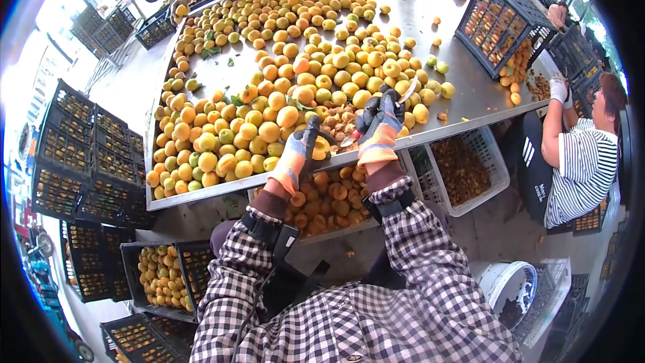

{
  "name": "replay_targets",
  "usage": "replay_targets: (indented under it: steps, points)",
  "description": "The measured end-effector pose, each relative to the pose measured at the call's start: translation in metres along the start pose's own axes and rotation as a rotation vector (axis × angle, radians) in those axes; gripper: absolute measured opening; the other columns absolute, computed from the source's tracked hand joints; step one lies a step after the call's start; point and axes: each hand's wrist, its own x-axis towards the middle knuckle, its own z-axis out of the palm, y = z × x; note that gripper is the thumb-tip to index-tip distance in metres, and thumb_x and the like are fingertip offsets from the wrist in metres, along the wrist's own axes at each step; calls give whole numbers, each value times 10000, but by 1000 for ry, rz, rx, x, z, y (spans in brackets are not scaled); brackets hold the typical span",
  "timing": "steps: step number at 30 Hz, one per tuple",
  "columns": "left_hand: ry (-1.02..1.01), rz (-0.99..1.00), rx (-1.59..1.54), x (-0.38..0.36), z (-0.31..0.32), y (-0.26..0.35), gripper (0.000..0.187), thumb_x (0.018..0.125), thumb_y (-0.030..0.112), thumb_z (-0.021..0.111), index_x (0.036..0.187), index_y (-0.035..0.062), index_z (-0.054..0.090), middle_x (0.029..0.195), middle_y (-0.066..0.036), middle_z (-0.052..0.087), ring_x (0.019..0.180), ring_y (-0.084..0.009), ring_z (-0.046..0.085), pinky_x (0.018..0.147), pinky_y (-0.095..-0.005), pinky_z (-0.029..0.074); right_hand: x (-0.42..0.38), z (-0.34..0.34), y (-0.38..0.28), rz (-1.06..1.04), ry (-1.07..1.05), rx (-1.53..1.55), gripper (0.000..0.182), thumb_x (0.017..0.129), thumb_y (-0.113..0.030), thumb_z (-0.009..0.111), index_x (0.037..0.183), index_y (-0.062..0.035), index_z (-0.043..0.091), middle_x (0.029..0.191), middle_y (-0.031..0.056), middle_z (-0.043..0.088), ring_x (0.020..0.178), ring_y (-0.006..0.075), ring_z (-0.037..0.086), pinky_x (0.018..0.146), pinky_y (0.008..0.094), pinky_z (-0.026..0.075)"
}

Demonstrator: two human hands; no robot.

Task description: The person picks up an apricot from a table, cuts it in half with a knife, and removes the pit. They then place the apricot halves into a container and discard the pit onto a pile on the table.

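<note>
My left hand [299,154], in a dark-palmed orange and grey glove, is closed around an apricot [322,148] at the table's near edge. Just right of it my right hand [381,126], gloved alike, is closed on a slim tool with a pale curved end [408,90] sticking up past the fingers. Its exact kind is hard to make out. A small red tip shows below that hand. Between and behind both hands lies a heap of brown pits [339,122]. Yellow-orange apricots [275,117] cover much of the metal table [416,23].
Under the table edge stand a crate of apricot pieces [329,202] and a white crate of pits [494,175]. A tipped black crate [484,23] spills apricots at right. Stacked crates [70,141] stand left, a white bucket [500,282] lower right. Co-workers are at the far side and right.
</note>
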Motion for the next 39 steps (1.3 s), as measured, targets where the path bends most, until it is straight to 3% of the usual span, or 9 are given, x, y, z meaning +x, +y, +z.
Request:
replay_targets:
  steps: [2,4,6,13,18,24,27,30,39]
  points:
    - [-127,89,-153,-14,5,6,328,943,343,592,915,30,687,751,-33,622,635,-122,567,539,-277,476,-3,-5,-6,-16,-100,2,198,971,-286,548,1090,-132,582,623,-16,457,384,106,352,332,270,296]
    - [-184,877,480,-10,-6,4,334,940,336,582,935,19,686,849,-31,657,758,-110,616,646,-250,505,1,-9,-8,-21,-120,-5,208,974,-291,542,1094,-124,576,624,-20,457,384,105,345,332,266,290]
    - [-300,132,238,-22,-9,6,289,913,292,630,1000,24,692,801,-18,656,779,-113,587,692,-253,495,2,-13,-13,2,-114,-2,211,974,-282,541,1103,-118,572,621,-19,458,386,101,339,333,263,282]
    - [464,947,961,-13,-23,28,300,776,269,763,1004,96,676,886,-119,656,859,-296,625,735,-372,508,-3,-19,-14,-3,-167,-50,197,968,-262,548,1104,-121,569,616,-13,467,388,99,350,321,256,287]
    - [533,556,1527,34,-38,29,550,737,495,739,1122,121,616,1020,-86,638,981,-321,588,876,-437,436,-7,-18,-11,32,-204,-71,173,959,-249,552,1056,-106,559,618,6,492,343,113,362,288,273,280]
    - [478,707,1307,37,-53,21,429,787,304,757,1118,67,624,1040,-83,660,995,-265,619,865,-375,466,-7,-28,-8,182,-298,-281,197,978,-223,530,1097,-76,583,606,-8,536,346,79,373,303,231,284]
    - [4,808,211,21,-51,27,419,860,5,649,1268,18,552,1195,-69,616,1049,-141,594,863,-256,510,-21,-23,-13,251,-490,-477,208,995,-238,518,1029,-66,629,603,4,553,347,69,399,302,226,285]
    - [-285,464,-424,-32,-32,52,460,899,100,600,1340,22,489,1233,-93,580,1079,-192,594,879,-326,542,-21,-39,7,72,-706,-653,206,913,-47,627,1109,16,619,898,40,660,823,80,613,728,200,506]
    - [-285,447,-178,-25,-32,34,525,754,37,764,1240,6,568,1082,-44,647,957,-143,621,856,-287,525,-39,-49,-4,-92,-929,-1066,333,875,23,635,1198,56,560,1106,107,672,1007,111,635,847,225,514]
